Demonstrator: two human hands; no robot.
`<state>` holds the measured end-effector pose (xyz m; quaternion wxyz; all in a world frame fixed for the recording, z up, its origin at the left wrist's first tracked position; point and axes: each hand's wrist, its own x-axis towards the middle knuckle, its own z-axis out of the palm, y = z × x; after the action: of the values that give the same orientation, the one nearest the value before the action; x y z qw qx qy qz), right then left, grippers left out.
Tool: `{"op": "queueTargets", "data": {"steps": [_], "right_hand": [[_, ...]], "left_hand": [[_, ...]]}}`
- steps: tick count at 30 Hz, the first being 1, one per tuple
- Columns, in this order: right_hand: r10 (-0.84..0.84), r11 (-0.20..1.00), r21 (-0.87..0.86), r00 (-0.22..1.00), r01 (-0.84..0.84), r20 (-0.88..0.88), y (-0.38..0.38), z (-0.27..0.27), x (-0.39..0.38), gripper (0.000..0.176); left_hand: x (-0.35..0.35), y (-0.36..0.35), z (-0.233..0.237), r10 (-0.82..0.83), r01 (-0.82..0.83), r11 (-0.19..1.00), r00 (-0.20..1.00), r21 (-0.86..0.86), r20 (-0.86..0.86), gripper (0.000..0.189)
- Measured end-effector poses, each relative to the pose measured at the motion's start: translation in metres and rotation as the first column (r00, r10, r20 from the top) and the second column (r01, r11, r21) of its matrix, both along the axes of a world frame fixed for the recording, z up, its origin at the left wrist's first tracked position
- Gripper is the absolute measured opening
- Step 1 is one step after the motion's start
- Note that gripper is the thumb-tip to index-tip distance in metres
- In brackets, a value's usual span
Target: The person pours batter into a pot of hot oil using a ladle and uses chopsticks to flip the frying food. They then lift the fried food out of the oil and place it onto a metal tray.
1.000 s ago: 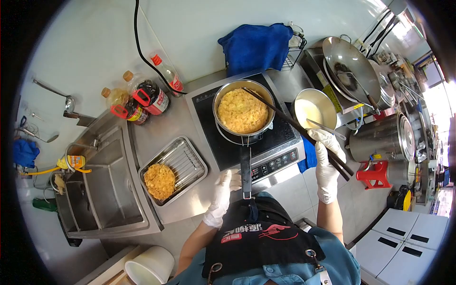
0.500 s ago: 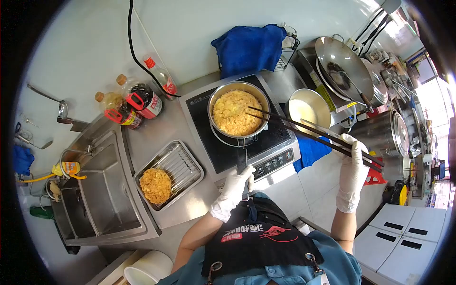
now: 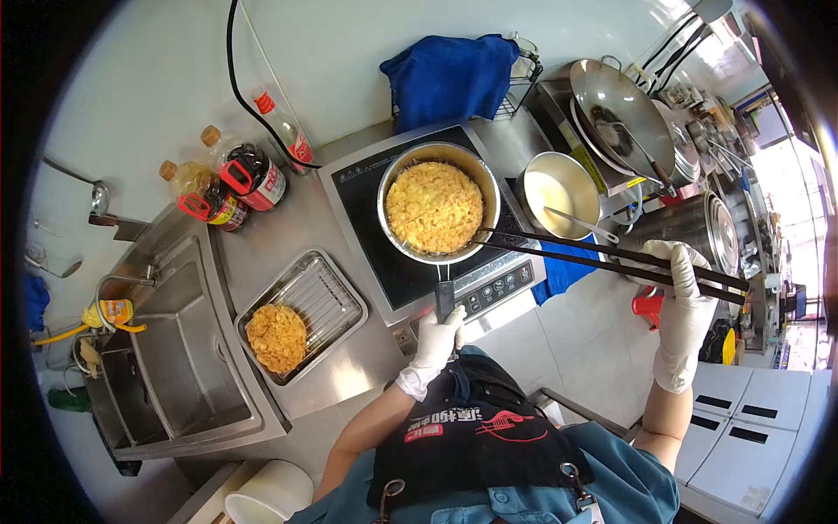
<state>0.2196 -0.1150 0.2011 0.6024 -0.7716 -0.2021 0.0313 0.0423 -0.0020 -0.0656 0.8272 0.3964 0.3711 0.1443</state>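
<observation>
My gloved left hand is wrapped round the black handle of a steel saucepan at the cooktop. A round, golden, crinkly fried cake fills most of the saucepan. My gloved right hand grips a pair of long dark chopsticks, off to the right. Their tips reach the saucepan's lower right rim, close to the cake's edge. Under the saucepan is a black induction cooktop with a button panel.
Left of the cooktop, a rack tray holds another golden cake. A sink lies further left. Sauce bottles stand by the wall. To the right are a pot of pale liquid with a spoon and a wok.
My right hand has moved right, drawing the chopstick tips from the middle of the cake to the saucepan's lower right rim. The saucepan has shifted slightly right on the cooktop.
</observation>
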Motion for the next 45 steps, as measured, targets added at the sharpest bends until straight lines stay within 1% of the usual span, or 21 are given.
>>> {"op": "queueTargets", "data": {"steps": [3,5,6,10,12,14,16,17,18,20,21,23,24,26,27,31,33,36,37,40,45], "right_hand": [[-0.026,0.999,-0.024,0.999,0.027,0.019,0.003,0.005,-0.006,0.027],[0.024,0.996,-0.088,1.000,-0.023,0.010,0.005,0.008,-0.009,0.029],[0.021,0.996,-0.089,1.000,-0.019,0.012,0.007,0.009,-0.011,0.029],[0.034,0.991,-0.126,0.997,-0.042,-0.065,0.010,0.009,-0.015,0.031],[0.040,0.989,-0.142,0.999,-0.041,-0.009,0.015,0.004,-0.017,0.030],[0.051,0.991,-0.127,0.999,-0.052,-0.015,0.015,-0.007,-0.015,0.029],[0.091,0.986,-0.136,0.992,-0.102,-0.088,0.018,-0.020,-0.017,0.028],[0.048,0.994,-0.088,0.988,-0.061,-0.144,0.018,-0.036,-0.017,0.029],[0.074,0.997,-0.001,0.977,-0.076,-0.200,0.016,-0.050,-0.016,0.025],[0.074,0.997,0.052,0.971,-0.063,-0.225,0.011,-0.084,-0.016,0.027],[0.048,0.992,0.124,0.973,-0.020,-0.226,0.007,-0.106,-0.017,0.029],[-0.013,0.965,0.249,0.964,0.082,-0.267,0.002,-0.138,-0.025,0.033],[-0.017,0.951,0.287,0.949,0.112,-0.315,0.002,-0.148,-0.029,0.034],[0.005,0.898,0.415,0.943,0.142,-0.333,0.000,-0.179,-0.034,0.032],[0.030,0.869,0.475,0.944,0.138,-0.329,0.003,-0.187,-0.037,0.033],[0.009,0.809,0.546,0.924,0.218,-0.382,0.018,-0.212,-0.035,0.035],[0.000,0.791,0.561,0.916,0.245,-0.400,0.031,-0.212,-0.038,0.036],[0.002,0.778,0.570,0.906,0.264,-0.423,0.044,-0.214,-0.043,0.037],[0.033,0.748,0.601,0.890,0.280,-0.455,0.045,-0.214,-0.044,0.030],[0.009,0.731,0.605,0.881,0.317,-0.473,0.046,-0.217,-0.042,0.030],[-0.007,0.724,0.609,0.886,0.325,-0.464,0.049,-0.216,-0.039,0.032]], "left_hand": [[-0.001,-0.005,-0.014,0.010,-0.010,0.999,1.000,0.037,0.010,0.013],[0.000,-0.007,-0.020,0.046,-0.048,0.998,0.998,0.039,0.039,0.008],[0.000,-0.009,-0.022,0.043,-0.044,0.998,0.998,0.038,0.040,0.008],[0.002,-0.012,-0.026,0.056,-0.058,0.996,0.998,0.066,0.026,0.007],[0.003,-0.012,-0.028,0.065,-0.067,0.996,0.998,0.065,0.024,0.007],[0.002,-0.012,-0.029,0.067,-0.068,0.995,0.998,0.067,0.011,0.007],[0.002,-0.012,-0.027,0.064,-0.064,0.996,0.998,0.064,0.001,0.008],[0.002,-0.012,-0.026,0.061,-0.061,0.996,0.998,0.059,-0.007,0.008],[0.003,-0.013,-0.024,0.062,-0.062,0.996,0.998,0.064,-0.007,0.008],[0.005,-0.013,-0.020,0.063,-0.061,0.995,0.998,0.080,-0.023,0.008],[0.006,-0.012,-0.015,0.068,-0.066,0.994,0.997,0.087,-0.024,0.008],[0.007,-0.010,-0.001,0.071,-0.071,0.997,0.997,0.004,-0.015,0.008],[0.009,-0.010,0.003,0.075,-0.075,0.997,0.997,0.011,-0.016,0.008],[0.010,-0.009,0.008,0.095,-0.093,0.991,0.995,-0.093,0.022,0.008],[0.011,-0.009,0.004,0.094,-0.092,0.992,0.995,-0.085,0.020,0.008],[0.011,-0.008,-0.007,0.051,-0.051,0.998,0.999,0.021,0.002,0.009],[0.013,-0.008,-0.005,0.039,-0.038,0.998,0.999,0.056,-0.015,0.011],[0.015,-0.009,-0.002,0.045,-0.043,0.997,0.999,0.061,-0.028,0.011],[0.014,-0.009,-0.004,0.041,-0.039,0.997,0.999,0.059,-0.034,0.011],[0.015,-0.009,-0.004,0.032,-0.029,0.997,0.998,0.070,-0.045,0.011],[0.015,-0.008,0.006,0.042,-0.039,0.996,0.998,0.075,-0.045,0.011]]}}
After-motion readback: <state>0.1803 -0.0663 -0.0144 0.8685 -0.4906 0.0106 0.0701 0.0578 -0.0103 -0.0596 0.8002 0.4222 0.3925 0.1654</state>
